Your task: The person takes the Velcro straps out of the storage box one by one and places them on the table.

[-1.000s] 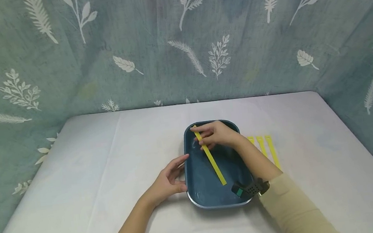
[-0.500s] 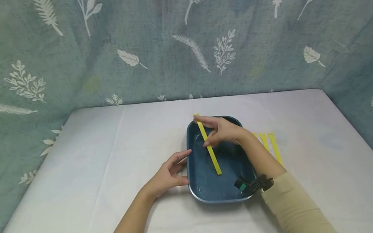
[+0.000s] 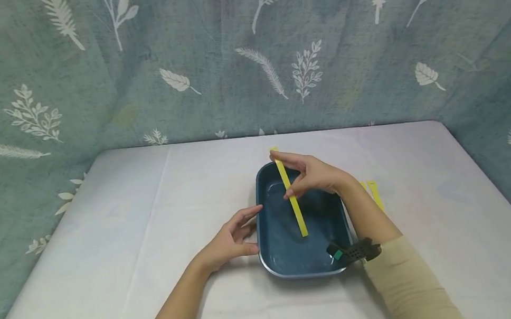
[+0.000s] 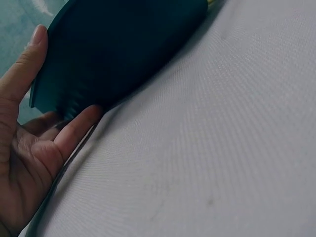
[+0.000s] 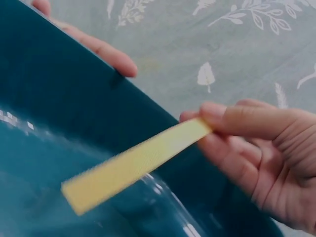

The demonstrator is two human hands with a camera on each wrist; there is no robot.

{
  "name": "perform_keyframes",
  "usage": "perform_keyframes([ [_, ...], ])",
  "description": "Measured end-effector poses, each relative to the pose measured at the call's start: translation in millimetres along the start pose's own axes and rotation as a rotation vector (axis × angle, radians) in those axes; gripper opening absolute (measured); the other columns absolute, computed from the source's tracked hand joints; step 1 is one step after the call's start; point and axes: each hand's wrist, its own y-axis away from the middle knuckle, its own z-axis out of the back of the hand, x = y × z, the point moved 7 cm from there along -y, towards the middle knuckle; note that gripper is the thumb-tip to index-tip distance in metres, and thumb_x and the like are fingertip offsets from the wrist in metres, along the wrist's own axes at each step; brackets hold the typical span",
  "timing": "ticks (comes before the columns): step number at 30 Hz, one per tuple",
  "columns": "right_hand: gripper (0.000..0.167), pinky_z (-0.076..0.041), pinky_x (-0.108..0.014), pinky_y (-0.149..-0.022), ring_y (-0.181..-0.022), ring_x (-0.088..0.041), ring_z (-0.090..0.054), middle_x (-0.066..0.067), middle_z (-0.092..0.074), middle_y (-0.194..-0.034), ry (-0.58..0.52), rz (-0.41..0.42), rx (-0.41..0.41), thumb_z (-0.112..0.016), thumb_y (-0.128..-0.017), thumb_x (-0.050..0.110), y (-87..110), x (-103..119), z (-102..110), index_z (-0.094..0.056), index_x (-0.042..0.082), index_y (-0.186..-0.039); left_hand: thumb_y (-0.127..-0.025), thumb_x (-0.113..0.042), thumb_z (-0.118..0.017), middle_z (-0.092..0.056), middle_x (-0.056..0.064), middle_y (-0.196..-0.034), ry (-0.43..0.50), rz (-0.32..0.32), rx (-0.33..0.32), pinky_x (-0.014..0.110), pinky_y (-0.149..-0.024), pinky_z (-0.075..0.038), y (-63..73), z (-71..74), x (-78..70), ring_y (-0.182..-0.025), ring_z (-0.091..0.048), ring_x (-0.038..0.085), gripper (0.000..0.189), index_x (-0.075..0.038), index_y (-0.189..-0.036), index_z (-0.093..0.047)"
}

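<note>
A deep blue rectangular tray [image 3: 288, 267] stands on the white-covered table. My left hand [image 3: 229, 240] rests against its left side, the thumb and fingers spread apart along the wall and rim, also visible from below in the left wrist view. My right hand [image 3: 314, 173] is over the far part of the tray and pinches a flat yellow strip [image 3: 296, 210] between thumb and fingers. In the right wrist view the strip's free end points down over the tray's inside. Its top end shows past the fingertips, beyond the far rim in the head view.
Further yellow strips [image 3: 375, 192] lie on the table right of the tray, partly hidden behind my right forearm. A leaf-patterned green-grey cloth [image 3: 207, 80] hangs behind the table [image 3: 168, 191] and at its sides.
My right hand has moved up and to the right, carrying the yellow strip toward the far rim. The strip stands steeper. My left hand stays at the tray's side; the head view shifted slightly.
</note>
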Motion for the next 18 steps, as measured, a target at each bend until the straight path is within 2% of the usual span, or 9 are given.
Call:
perform_keyframes([
  [9, 0.092, -0.059, -0.040, -0.076, -0.084, -0.027, -0.071, 0.004, -0.018, -0.158, 0.020, 0.003, -0.044, -0.071, -0.079, -0.002, 19.5, 21.0, 19.4, -0.021, 0.024, -0.152, -0.075, -0.020, -0.081, -0.019, 0.012, -0.156, -0.008, 0.010, -0.014, 0.029, -0.104, -0.042, -0.2, -0.1, -2.2, -0.140, -0.024, 0.039, 0.088, -0.015, -0.147, -0.030],
  [18, 0.093, -0.058, -0.037, -0.079, -0.084, -0.026, -0.071, 0.002, -0.013, -0.159, 0.006, -0.012, -0.079, -0.071, -0.080, -0.002, 39.5, 25.8, 38.8, -0.019, 0.024, -0.152, -0.075, -0.020, -0.081, -0.018, 0.013, -0.156, 0.004, 0.011, -0.020, 0.030, -0.103, -0.043, 1.3, 0.1, -0.6, -0.140, -0.024, 0.040, 0.090, -0.012, -0.147, -0.029],
])
